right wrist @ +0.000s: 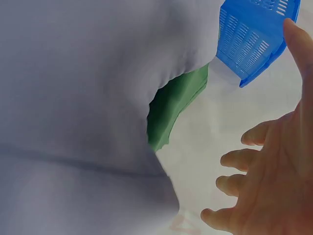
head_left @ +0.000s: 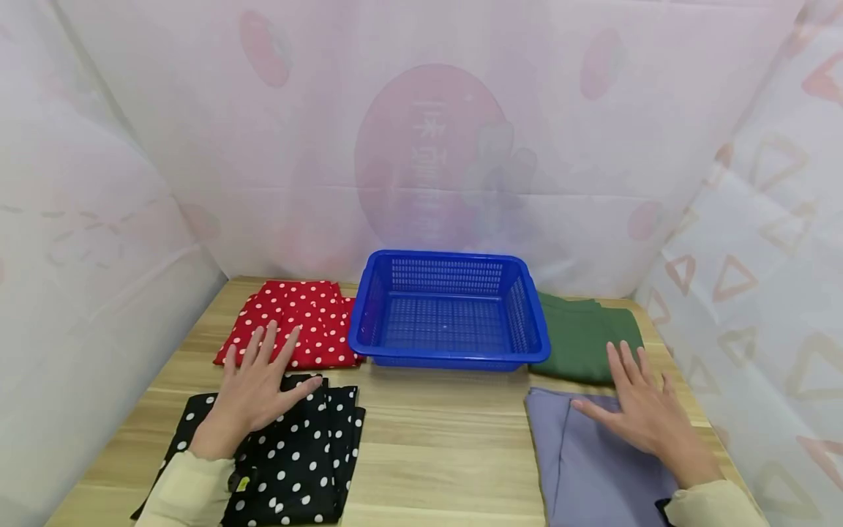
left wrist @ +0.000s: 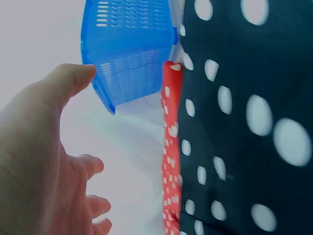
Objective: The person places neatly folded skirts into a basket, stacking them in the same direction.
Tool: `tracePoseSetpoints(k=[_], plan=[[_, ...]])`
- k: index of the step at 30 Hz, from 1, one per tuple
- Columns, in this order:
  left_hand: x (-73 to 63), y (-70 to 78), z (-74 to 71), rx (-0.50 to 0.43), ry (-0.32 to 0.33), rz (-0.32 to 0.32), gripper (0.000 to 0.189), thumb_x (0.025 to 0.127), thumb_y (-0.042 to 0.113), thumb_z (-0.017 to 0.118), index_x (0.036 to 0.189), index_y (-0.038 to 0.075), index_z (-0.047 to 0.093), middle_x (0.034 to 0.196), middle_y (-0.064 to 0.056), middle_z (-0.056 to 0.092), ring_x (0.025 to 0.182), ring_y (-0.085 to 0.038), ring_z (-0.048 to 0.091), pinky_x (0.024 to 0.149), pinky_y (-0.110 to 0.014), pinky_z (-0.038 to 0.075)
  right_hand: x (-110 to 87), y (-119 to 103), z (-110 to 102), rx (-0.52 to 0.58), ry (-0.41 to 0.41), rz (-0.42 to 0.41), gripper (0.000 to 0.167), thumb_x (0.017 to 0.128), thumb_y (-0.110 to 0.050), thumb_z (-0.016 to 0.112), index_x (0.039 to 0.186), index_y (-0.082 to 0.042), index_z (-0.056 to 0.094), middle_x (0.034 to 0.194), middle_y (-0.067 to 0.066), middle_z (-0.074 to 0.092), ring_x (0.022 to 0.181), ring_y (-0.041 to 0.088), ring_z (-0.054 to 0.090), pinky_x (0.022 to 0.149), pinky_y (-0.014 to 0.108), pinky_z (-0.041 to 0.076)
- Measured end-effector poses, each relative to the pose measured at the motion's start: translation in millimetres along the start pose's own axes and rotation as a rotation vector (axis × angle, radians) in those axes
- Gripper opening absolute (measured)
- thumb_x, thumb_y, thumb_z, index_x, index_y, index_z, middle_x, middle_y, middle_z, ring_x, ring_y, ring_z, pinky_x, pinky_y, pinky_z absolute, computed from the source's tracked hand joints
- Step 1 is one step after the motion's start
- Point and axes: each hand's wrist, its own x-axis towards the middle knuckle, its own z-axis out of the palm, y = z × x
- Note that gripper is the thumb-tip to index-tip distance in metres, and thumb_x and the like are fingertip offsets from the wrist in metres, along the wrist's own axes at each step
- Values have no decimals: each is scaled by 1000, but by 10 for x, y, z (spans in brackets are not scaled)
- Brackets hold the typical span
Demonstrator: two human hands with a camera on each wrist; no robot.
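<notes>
Black cloth with white dots (head_left: 296,461) lies folded on the near left of the wood-grain table (head_left: 448,439), its layers stepped along the right edge. Above it hangs the left hand (head_left: 253,388), fingers straight and spread, thumb stretched out toward the middle; it holds nothing, and the left wrist view shows a gap between palm and fabric. From the head view its fingertips overlap the near part of a folded red cloth with white dots (head_left: 309,315), which lies just beyond the black one.

On the other side, the right hand (head_left: 648,410) is in much the same pose, fingers extended and apart, grasping nothing. It is over a folded lavender cloth (head_left: 593,468) at the near right, and the right wrist view shows it clear of that fabric. Its fingertips overlap the near right corner of a folded green cloth (head_left: 579,337) lying farther back.

Between the red and green cloths, at the far middle of the table, a blue plastic basket (head_left: 448,359) stands upright, with latticed walls and base. Its rim covers the inner edges of both cloths from above; whether it touches them cannot be told. Cream sleeves (head_left: 191,490) end at both wrists. Behind the table hangs a pale curtain (head_left: 316,146) with a large pink circle.
</notes>
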Motion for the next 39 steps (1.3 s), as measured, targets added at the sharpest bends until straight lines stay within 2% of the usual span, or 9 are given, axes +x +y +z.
tracePoseSetpoints(k=[7, 15, 22, 30, 33, 36, 39], plan=[[222, 230, -146, -19, 20, 70, 105, 93, 77, 53, 170, 14, 18, 177, -25, 6, 163, -51, 5, 126, -79, -2, -175, 97, 39, -11, -10, -17, 120, 93, -75, 60, 170, -4, 1, 174, 31, 7, 159, 58, 3, 109, 89, 16], [593, 581, -224, 9, 39, 179, 105, 96, 70, 53, 169, 4, 18, 177, -26, 8, 163, -50, 10, 132, -68, 10, -353, 122, 150, 60, -29, -56, 117, 91, -68, 68, 170, -5, 10, 173, 31, 15, 158, 59, 11, 112, 86, 16], [907, 851, -186, -14, 34, 255, 110, 97, 67, 54, 167, -5, 9, 176, -27, 13, 164, -46, 14, 134, -60, 18, -460, 129, 268, 43, -43, -56, 116, 88, -70, 71, 168, -3, 19, 171, 31, 23, 155, 61, 19, 112, 83, 18], [1146, 984, -64, -6, -16, 263, 110, 97, 66, 53, 165, -10, 12, 175, -29, 14, 164, -46, 15, 134, -58, 18, -622, 95, 353, 0, -8, -76, 117, 84, -73, 73, 165, -1, 28, 169, 31, 29, 155, 57, 25, 115, 82, 12], [1186, 975, -12, -5, -33, 247, 110, 97, 67, 52, 164, -10, 13, 174, -29, 14, 164, -45, 14, 134, -57, 18, -669, 71, 390, 41, -30, -77, 117, 84, -73, 73, 165, -2, 29, 171, 31, 27, 157, 55, 23, 121, 79, 6], [1199, 948, 30, -7, -41, 237, 109, 98, 66, 52, 164, -12, 14, 174, -31, 14, 163, -47, 15, 133, -58, 19, -694, 76, 441, 64, -38, -78, 116, 84, -74, 72, 165, -2, 30, 172, 30, 24, 159, 53, 20, 128, 71, -9], [1206, 937, 57, -12, -46, 237, 108, 98, 65, 53, 163, -13, 15, 173, -32, 14, 163, -48, 16, 133, -58, 19, -707, 116, 499, 63, -40, -73, 116, 84, -73, 73, 165, -1, 31, 172, 31, 23, 160, 53, 18, 128, 64, -22]])
